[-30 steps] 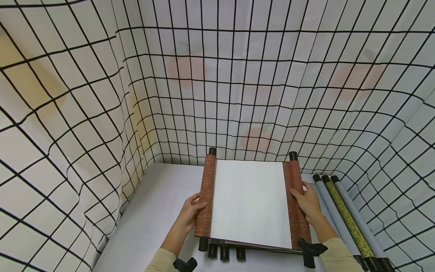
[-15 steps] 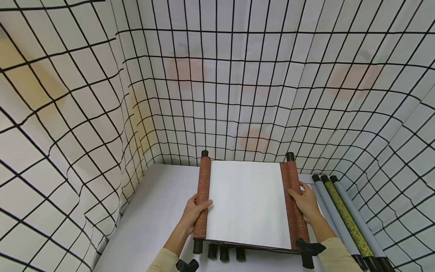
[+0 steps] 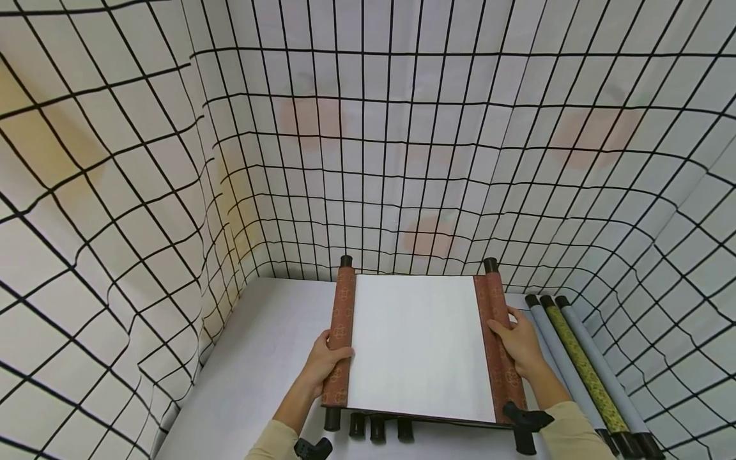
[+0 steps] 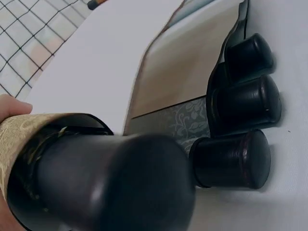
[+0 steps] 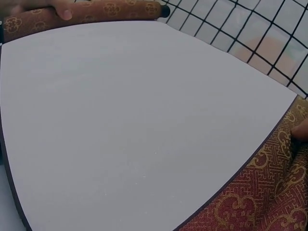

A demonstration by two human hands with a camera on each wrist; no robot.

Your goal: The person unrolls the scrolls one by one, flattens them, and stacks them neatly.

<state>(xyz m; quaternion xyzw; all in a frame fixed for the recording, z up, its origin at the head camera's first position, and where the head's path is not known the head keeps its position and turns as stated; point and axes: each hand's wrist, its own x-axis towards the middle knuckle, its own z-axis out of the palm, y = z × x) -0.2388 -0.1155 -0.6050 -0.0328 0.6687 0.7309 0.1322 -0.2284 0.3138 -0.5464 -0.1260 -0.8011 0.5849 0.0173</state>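
Observation:
A hanging scroll (image 3: 420,345) is spread partway between my hands, its white paper face up and its two rolled ends in reddish-brown patterned cloth. My left hand (image 3: 323,363) grips the left roll (image 3: 343,313), thumb over its front. The right roll (image 3: 499,319) is held by my right hand (image 3: 517,337), thumb on top and fingers behind. In the left wrist view the left roll's black end knob (image 4: 115,183) looms close. Beneath the scroll, black knobs (image 4: 248,103) of other scrolls lie on the white table. The right wrist view shows the paper (image 5: 144,120) bowed between the rolls.
To the right lie two pale grey-blue rolled scrolls (image 3: 604,364) and a yellow-green patterned one (image 3: 586,367), side by side. Black wire grid panels (image 3: 379,160) backed with white cloth wall in the white table (image 3: 253,358) at back and sides.
My left hand has shifted slightly left with the left roll, so the white paper shows a little wider. The left thumb now lies across the roll's front. My right hand has barely moved.

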